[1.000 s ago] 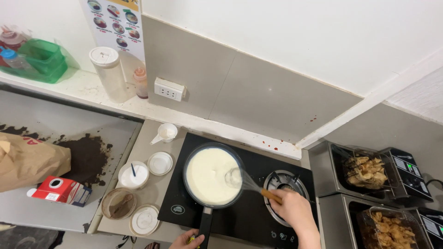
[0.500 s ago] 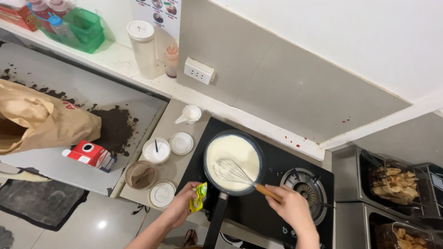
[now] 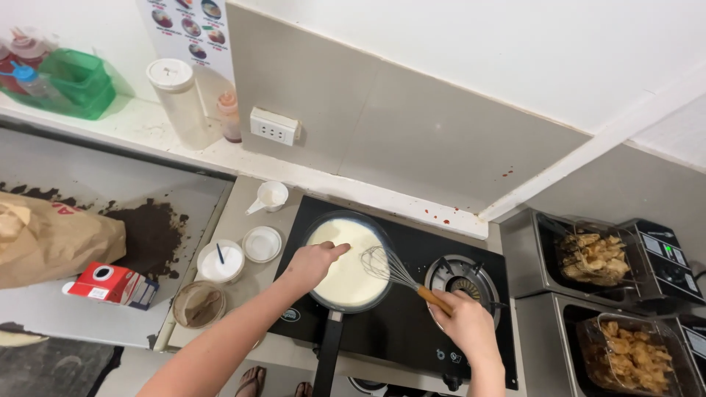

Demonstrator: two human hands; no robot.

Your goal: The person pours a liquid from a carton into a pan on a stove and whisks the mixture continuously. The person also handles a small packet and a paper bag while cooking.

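Over a black two-burner stove (image 3: pixel 412 323) set into a grey worktop (image 3: pixel 243 213), a person works a pan of pale cream-coloured batter (image 3: pixel 346 265), and the scene has shifted within the last second. The left hand (image 3: pixel 312 261), which a moment ago was low at the front edge by the pan's long black handle (image 3: pixel 329 353) with a small yellow-green item in its fingers, now reaches out above the near left rim of the pan, fingers drawn loosely together and pointing over the liquid; whether it holds anything now cannot be told. The right hand (image 3: pixel 463 323) is closed around the wooden handle of a wire whisk (image 3: pixel 386 266), whose loops sit at the right side of the pan, as they did half a second ago. Judging by that reach, something may be going into the mix while the whisk waits, so stirring looks paused rather than finished. Left of the stove stand small white lidded tubs (image 3: pixel 243 254), a white scoop cup (image 3: pixel 271 196) and a brown-filled tub (image 3: pixel 198 303). Further left lie a brown paper bag (image 3: pixel 55 239) and a red carton (image 3: pixel 110 283); two fryer trays of golden pieces (image 3: pixel 610 294) sit at right.
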